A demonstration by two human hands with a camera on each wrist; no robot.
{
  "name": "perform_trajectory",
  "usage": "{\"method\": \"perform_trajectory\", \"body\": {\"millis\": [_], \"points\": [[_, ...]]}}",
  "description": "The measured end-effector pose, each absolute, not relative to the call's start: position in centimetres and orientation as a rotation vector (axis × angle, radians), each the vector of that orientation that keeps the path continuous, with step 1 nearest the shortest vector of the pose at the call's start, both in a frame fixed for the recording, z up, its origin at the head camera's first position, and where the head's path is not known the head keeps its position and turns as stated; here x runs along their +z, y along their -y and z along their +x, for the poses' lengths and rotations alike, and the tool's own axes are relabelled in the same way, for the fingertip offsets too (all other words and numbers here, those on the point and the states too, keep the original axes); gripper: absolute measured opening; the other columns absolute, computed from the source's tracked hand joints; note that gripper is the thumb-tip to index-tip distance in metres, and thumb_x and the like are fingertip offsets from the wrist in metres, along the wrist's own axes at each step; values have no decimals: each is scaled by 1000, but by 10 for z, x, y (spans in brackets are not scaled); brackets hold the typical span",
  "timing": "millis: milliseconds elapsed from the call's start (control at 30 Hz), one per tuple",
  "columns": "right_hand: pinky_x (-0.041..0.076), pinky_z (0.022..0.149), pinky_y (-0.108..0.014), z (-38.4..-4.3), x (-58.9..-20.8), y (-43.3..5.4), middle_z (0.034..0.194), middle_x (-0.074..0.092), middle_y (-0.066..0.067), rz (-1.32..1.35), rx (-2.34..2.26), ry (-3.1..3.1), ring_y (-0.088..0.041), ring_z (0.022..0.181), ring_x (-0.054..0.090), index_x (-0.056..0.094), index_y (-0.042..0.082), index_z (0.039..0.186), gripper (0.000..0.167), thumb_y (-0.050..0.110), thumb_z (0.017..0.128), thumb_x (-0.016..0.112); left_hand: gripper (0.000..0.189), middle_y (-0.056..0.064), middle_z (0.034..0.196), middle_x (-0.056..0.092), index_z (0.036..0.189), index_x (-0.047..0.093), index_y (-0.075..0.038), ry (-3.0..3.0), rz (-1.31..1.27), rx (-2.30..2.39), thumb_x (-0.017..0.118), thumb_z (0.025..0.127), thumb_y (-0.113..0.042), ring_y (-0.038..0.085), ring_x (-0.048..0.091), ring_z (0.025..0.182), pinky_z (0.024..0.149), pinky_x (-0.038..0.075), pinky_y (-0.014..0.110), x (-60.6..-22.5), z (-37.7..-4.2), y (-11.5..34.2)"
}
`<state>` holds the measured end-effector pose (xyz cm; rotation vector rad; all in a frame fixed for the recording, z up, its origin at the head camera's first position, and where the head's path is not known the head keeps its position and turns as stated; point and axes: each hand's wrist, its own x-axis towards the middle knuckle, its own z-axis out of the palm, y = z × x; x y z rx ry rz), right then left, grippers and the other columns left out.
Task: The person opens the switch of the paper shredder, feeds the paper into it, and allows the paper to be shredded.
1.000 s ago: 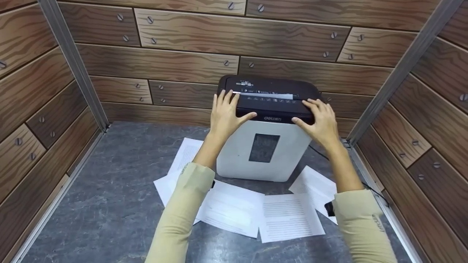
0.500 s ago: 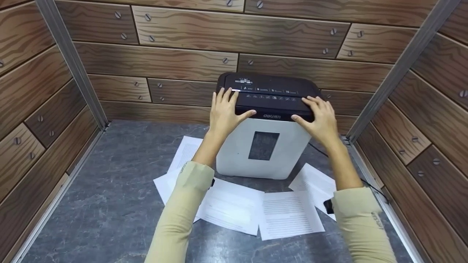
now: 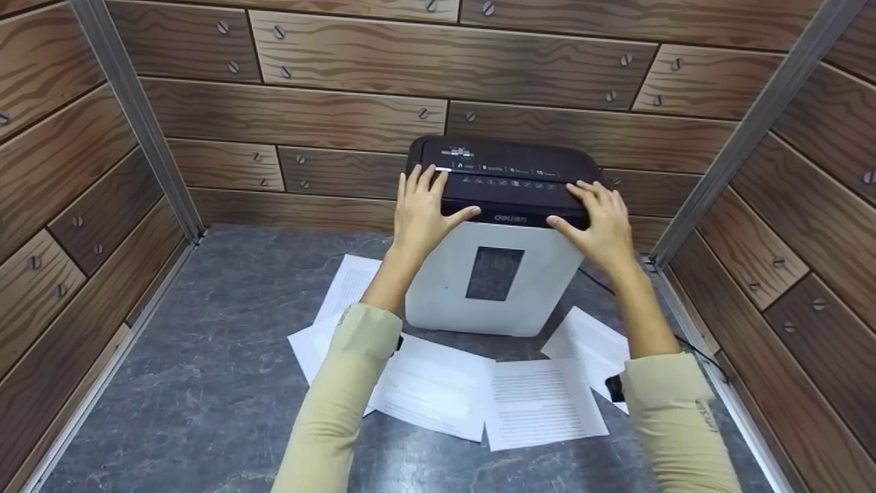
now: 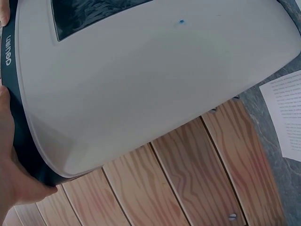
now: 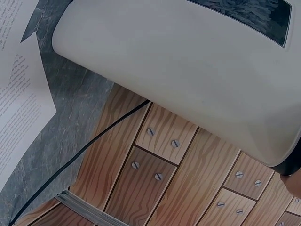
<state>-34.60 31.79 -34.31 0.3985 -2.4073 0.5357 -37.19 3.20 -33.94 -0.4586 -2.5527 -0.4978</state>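
Note:
A paper shredder (image 3: 493, 281) with a white body and a black head (image 3: 506, 195) stands upright on the floor near the back wall. My left hand (image 3: 421, 205) rests on the head's left front corner, fingers spread over the top and thumb along the front edge. At the right front corner, my right hand (image 3: 599, 219) lies the same way, fingers on top and thumb at the front. Paper shreds show behind the dark window (image 3: 495, 274). In the right wrist view, only part of a finger (image 5: 292, 182) touches the black edge.
Printed sheets (image 3: 434, 387) lie fanned out on the grey floor (image 3: 205, 356) in front of the shredder, one sheet (image 3: 547, 404) at right of centre. A black power cord (image 5: 70, 162) runs along the right side. Wood-patterned walls (image 3: 349, 123) enclose the space.
A white sheet's edge sticking up from the shredder slot has sunk down into it and is out of sight. Both hands have stayed in place on the head.

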Motion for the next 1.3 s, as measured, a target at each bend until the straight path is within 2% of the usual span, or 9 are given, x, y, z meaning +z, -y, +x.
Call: {"method": "perform_trajectory", "body": {"millis": [233,700,1033,1300], "points": [[6,110,-38,-346,-343,-318,133,46,-14,396,543,2412,-35,128,30,52,7,129,68,51,79,65,85,10,139,40,135,46,-10,2522,-447,-503,47,76,-72,28,23,133,110,5,42,-341,-372,-32],[7,109,-40,-345,-346,-317,132,47,-14,398,555,2374,-36,127,31,54,6,127,66,49,78,67,84,11,137,42,133,48,-9,2470,-456,-538,49,76,-70,28,25,132,110,4,41,-345,-372,-33],[7,109,-40,-344,-347,-316,131,48,-15,405,557,2347,-36,126,32,54,6,127,68,52,78,65,83,11,137,42,133,48,-9,2453,-451,-539,49,76,-70,28,26,132,110,8,43,-346,-371,-33],[6,110,-39,-344,-349,-317,132,46,-15,400,564,2354,-34,127,31,54,6,128,67,51,79,64,84,12,137,41,134,48,-9,2433,-443,-546,47,76,-70,28,26,132,110,3,39,-349,-372,-34]]}}
